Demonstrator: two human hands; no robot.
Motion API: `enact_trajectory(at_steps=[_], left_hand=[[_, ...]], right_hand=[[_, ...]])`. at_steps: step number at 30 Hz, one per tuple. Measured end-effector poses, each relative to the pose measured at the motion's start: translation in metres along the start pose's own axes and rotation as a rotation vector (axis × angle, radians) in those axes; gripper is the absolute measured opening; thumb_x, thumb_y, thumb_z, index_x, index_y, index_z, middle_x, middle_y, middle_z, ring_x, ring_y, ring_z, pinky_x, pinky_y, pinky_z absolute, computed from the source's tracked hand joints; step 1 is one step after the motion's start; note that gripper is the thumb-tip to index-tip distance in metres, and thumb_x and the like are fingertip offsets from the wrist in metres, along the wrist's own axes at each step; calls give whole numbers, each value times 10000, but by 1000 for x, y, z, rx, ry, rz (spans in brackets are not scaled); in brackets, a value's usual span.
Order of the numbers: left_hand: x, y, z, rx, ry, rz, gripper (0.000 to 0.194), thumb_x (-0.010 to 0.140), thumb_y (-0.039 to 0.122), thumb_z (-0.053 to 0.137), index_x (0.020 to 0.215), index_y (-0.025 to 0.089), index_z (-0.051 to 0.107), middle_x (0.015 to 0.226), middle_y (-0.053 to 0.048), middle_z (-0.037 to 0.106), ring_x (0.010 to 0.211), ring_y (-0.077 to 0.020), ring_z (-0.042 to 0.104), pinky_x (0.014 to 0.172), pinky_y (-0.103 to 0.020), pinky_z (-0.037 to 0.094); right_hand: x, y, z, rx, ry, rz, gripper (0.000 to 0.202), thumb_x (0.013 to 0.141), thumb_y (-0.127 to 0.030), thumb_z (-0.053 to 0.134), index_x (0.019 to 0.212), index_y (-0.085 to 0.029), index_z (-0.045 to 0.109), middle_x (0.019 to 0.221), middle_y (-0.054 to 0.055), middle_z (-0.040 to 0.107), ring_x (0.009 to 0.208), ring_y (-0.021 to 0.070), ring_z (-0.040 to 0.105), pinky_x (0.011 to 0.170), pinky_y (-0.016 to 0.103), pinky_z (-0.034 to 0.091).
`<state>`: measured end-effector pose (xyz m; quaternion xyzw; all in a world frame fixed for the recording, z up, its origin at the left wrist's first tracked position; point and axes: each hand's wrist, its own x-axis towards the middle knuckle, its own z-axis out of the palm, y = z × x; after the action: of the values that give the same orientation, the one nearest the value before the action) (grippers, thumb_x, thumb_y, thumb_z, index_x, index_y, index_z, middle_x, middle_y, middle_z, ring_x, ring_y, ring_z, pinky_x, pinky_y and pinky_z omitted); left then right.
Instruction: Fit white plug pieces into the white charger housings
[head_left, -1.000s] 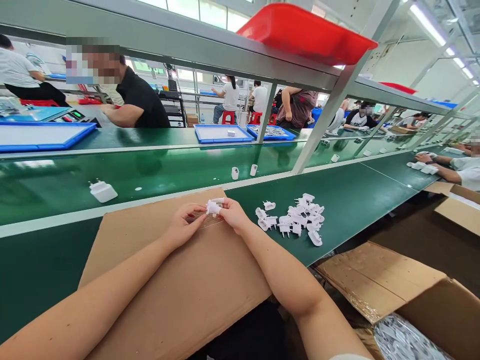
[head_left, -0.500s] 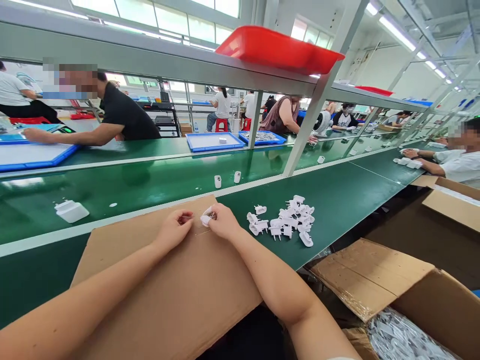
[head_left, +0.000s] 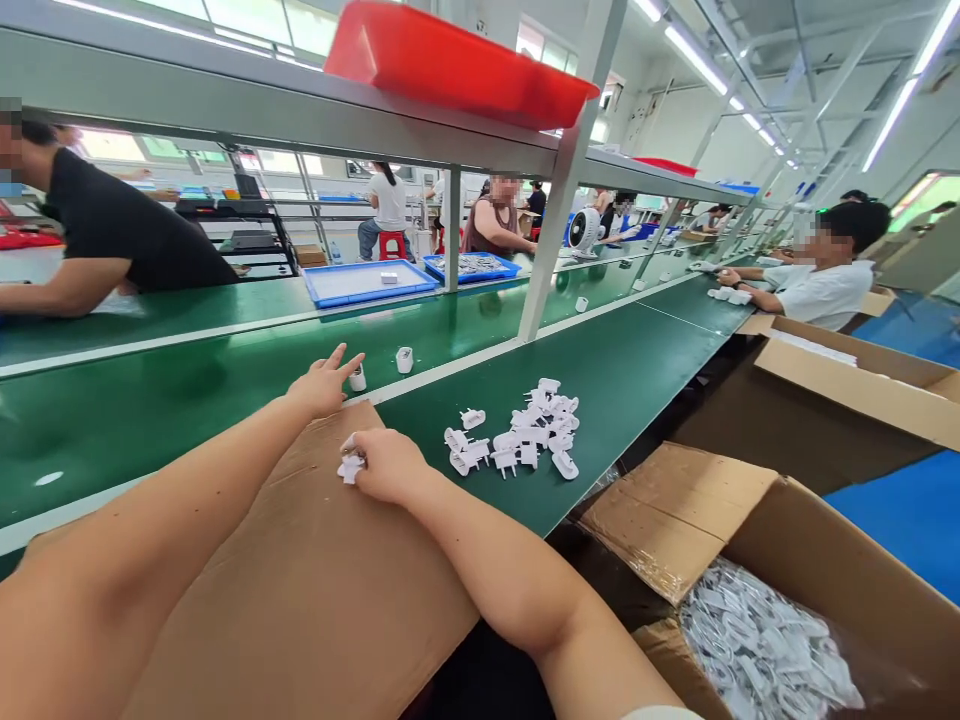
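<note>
My left hand (head_left: 324,385) reaches over the green conveyor belt with its fingers spread. Its fingertips are at a small white charger housing (head_left: 358,378) standing upright there; whether they touch it I cannot tell. A second housing (head_left: 405,360) stands just to the right. Above the cardboard sheet (head_left: 315,560), my right hand (head_left: 388,463) is closed on a white plug piece (head_left: 350,468), partly hidden by the fingers. To the right of that hand, a loose pile of white pronged plug pieces (head_left: 529,432) lies on the green worktop.
An open carton (head_left: 847,540) of white parts sits at lower right. A red tray (head_left: 457,70) rests on the overhead shelf, held by a metal post (head_left: 559,200). Blue trays (head_left: 371,285) lie across the belt. Co-workers sit opposite and at far right.
My left hand has moved forward from the cardboard to the housing on the belt, its fingers spreading. My right hand still holds the plug piece. The view has swung right.
</note>
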<state>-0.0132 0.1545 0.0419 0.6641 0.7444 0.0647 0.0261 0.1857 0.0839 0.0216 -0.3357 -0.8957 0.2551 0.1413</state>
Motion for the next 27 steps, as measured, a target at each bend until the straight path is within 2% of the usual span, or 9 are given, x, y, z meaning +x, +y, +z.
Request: enact_trajectory(at_steps=[4,8,11,14,16,19,22,24,27], left_hand=[[15,-13,4,-30,-18,73,544,777,274,617,1318,233,659,1401,-139,602,1173,-330,650,940,-384,532],[3,-27,-6,-77,67,42,352,772,428,644,1026,202,734,1128,-138,656,899,-297,698,748,-359,549],[-29,-29,-15,-210,135,6,331,726,485,699,926,223,732,1094,-118,694,869,-288,695,688,-345,530],[-75,-20,-18,-342,80,-67,377,685,542,716,918,247,748,865,-54,729,765,-263,677,642,-324,497],[-107,-10,-15,-422,42,-98,407,664,563,717,923,252,763,740,-19,704,692,-239,649,618,-309,479],[-143,4,-1,-589,16,-125,454,649,585,723,949,247,773,743,-6,713,680,-221,641,606,-297,472],[-161,11,19,-801,70,-174,591,637,634,744,1060,222,760,740,-12,702,674,-207,629,603,-290,468],[-165,13,30,-912,160,-194,682,633,669,757,1130,201,740,658,3,633,620,-181,574,575,-279,444],[-165,13,40,-1005,226,-157,692,651,666,767,1149,188,724,680,4,618,594,-148,498,563,-268,426]], right_hand=[[0,-1,-1,-16,-8,-15,333,862,-219,666,1191,-260,699,1169,58,719,1079,238,675,811,295,521],[2,2,-2,25,31,7,327,852,-183,668,1170,-236,725,1176,86,719,1081,257,680,837,322,544],[7,8,-4,252,154,100,358,813,-165,709,1167,-220,716,1133,74,742,994,220,702,863,318,552],[14,14,-4,598,276,197,314,768,-208,767,1078,-207,723,1026,40,766,889,174,712,844,291,564],[18,15,-2,794,306,216,268,745,-270,790,992,-188,728,964,37,770,873,171,717,837,288,571],[20,13,2,949,284,193,300,710,-334,815,945,-171,726,944,44,773,889,178,725,860,296,577],[16,8,6,879,270,146,258,759,-308,771,979,-180,728,996,42,770,910,171,716,877,298,574],[11,4,9,715,274,66,211,818,-242,696,1020,-194,730,1054,42,757,952,170,697,886,296,563],[5,1,10,390,266,-116,308,836,-102,579,1088,-202,725,1116,55,725,1071,192,641,929,312,534]])
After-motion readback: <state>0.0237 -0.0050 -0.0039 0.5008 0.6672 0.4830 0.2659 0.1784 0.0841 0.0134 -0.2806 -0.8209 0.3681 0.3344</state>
